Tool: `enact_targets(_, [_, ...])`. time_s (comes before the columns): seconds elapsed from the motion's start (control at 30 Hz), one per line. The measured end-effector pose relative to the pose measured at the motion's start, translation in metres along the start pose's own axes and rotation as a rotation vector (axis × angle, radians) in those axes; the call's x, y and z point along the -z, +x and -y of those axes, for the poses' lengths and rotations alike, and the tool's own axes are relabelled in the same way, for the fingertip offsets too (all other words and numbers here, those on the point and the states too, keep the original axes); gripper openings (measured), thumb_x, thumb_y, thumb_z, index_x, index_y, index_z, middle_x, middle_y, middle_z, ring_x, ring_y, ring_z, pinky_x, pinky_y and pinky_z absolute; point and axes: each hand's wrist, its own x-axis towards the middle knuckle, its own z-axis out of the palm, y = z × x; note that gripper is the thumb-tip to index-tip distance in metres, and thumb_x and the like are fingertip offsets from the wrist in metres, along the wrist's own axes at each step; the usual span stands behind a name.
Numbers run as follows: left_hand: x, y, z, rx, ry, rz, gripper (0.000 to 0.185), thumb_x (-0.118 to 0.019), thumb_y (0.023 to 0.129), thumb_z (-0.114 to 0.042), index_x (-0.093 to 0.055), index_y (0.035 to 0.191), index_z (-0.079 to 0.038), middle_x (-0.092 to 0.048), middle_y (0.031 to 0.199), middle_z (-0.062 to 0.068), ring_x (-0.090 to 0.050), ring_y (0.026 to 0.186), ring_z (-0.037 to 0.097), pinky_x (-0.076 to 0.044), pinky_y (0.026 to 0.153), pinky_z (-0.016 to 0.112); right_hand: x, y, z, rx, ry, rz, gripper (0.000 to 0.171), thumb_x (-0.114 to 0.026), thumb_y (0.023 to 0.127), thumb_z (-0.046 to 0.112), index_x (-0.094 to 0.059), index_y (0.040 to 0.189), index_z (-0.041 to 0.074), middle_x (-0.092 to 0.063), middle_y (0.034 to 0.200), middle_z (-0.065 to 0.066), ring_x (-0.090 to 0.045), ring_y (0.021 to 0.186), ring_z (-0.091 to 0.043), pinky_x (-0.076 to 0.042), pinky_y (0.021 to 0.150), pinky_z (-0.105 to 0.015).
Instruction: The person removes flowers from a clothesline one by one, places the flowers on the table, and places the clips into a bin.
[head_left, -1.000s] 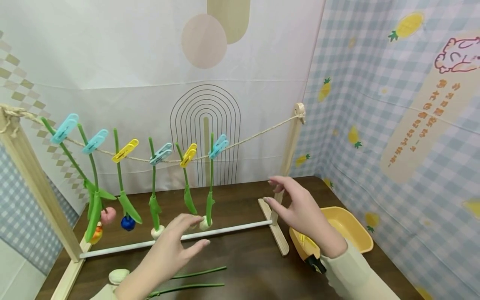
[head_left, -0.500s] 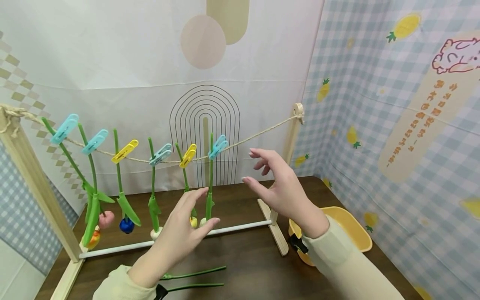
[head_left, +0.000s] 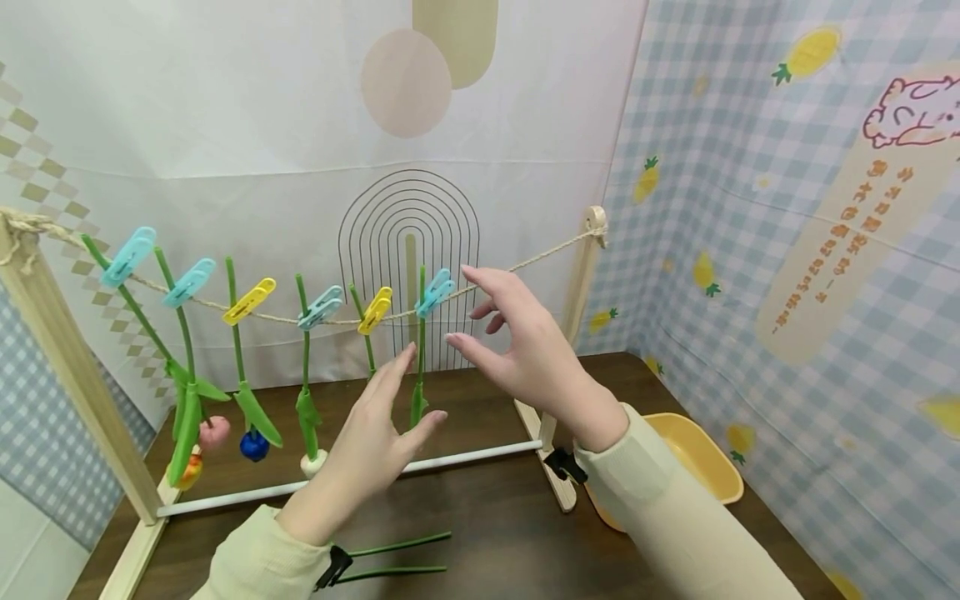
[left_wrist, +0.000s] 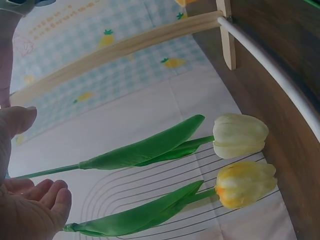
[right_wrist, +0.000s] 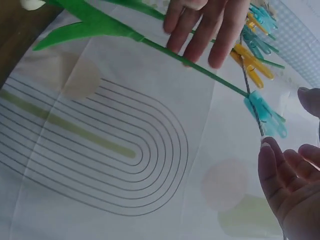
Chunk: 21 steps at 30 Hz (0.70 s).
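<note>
My left hand (head_left: 371, 433) is held up with thumb and fingers apart, beside the rightmost hanging tulip stem (head_left: 422, 358). In the left wrist view that stem ends in a white tulip (left_wrist: 240, 136), and a yellow tulip (left_wrist: 245, 186) hangs beside it. Both blooms are behind my left hand in the head view. My right hand (head_left: 525, 342), fingers loosely bent and holding nothing, is just right of the blue clothespin (head_left: 435, 293) that clips the white tulip to the rope. In the right wrist view its fingertips come close to the rope (right_wrist: 258, 120); contact is unclear.
Several more tulips hang head down leftward, including a blue one (head_left: 254, 446), under blue and yellow clothespins. A wooden post (head_left: 588, 283) carries the rope's right end. A white rod (head_left: 480, 458) crosses low. Green stems (head_left: 401, 546) lie in front; a yellow basin (head_left: 708, 458) stands right.
My right hand has moved left and up from near the basin to the rightmost clothespin. My left hand has risen slightly to the right, toward the rightmost stem.
</note>
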Motion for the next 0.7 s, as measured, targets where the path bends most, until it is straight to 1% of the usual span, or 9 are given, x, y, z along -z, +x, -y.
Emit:
enact_targets(0.07, [0.000,0.002,0.001,0.009,-0.008,-0.002,0.084,-0.075,0.086,-0.033,-0.028,0.152,-0.011,-0.046,0.144,0.010,-0.042,0.132,0.023,-0.039,0.104,0.045,-0.004,0.004,0.001,-0.019,-0.001,0.011,0.070,-0.077,0.084,0.015,-0.041,0.144,0.005,-0.048,0.136,-0.009,-0.062,0.087,-0.015,-0.051,0.074,-0.024])
enact_targets(0.23, [0.000,0.006,0.002,0.026,-0.033,0.003,0.080,-0.072,0.088,-0.031,-0.029,0.152,-0.011,-0.047,0.143,0.009,-0.043,0.131,0.023,-0.039,0.104,0.046,-0.011,0.012,0.003,-0.055,-0.019,0.030,0.071,-0.074,0.087,0.016,-0.038,0.146,0.004,-0.048,0.137,-0.012,-0.060,0.076,-0.009,-0.052,0.070,-0.024])
enact_targets(0.37, [0.000,0.008,0.001,0.023,-0.059,-0.005,0.075,-0.071,0.090,-0.028,-0.031,0.151,-0.011,-0.048,0.142,0.009,-0.045,0.130,0.021,-0.039,0.103,0.044,-0.014,0.014,0.005,-0.055,-0.027,0.045,0.070,-0.073,0.088,0.015,-0.037,0.147,0.004,-0.047,0.138,-0.013,-0.059,0.076,-0.009,-0.052,0.071,-0.027])
enact_targets(0.53, [-0.002,0.010,0.000,0.013,-0.094,-0.015,0.070,-0.069,0.091,-0.023,-0.033,0.150,-0.009,-0.052,0.138,0.011,-0.049,0.126,0.022,-0.042,0.100,0.044,-0.015,0.015,0.006,-0.045,-0.007,0.045,0.066,-0.071,0.089,0.013,-0.039,0.146,0.005,-0.046,0.137,-0.012,-0.059,0.078,-0.007,-0.050,0.072,-0.022])
enact_targets(0.7, [-0.003,0.011,0.001,0.013,-0.109,-0.031,0.064,-0.068,0.092,-0.019,-0.037,0.148,-0.009,-0.056,0.132,0.009,-0.054,0.120,0.020,-0.045,0.097,0.043,-0.017,0.015,0.005,-0.030,-0.004,0.028,0.054,-0.065,0.093,0.009,-0.044,0.142,0.001,-0.048,0.133,-0.012,-0.057,0.076,-0.008,-0.050,0.067,-0.024])
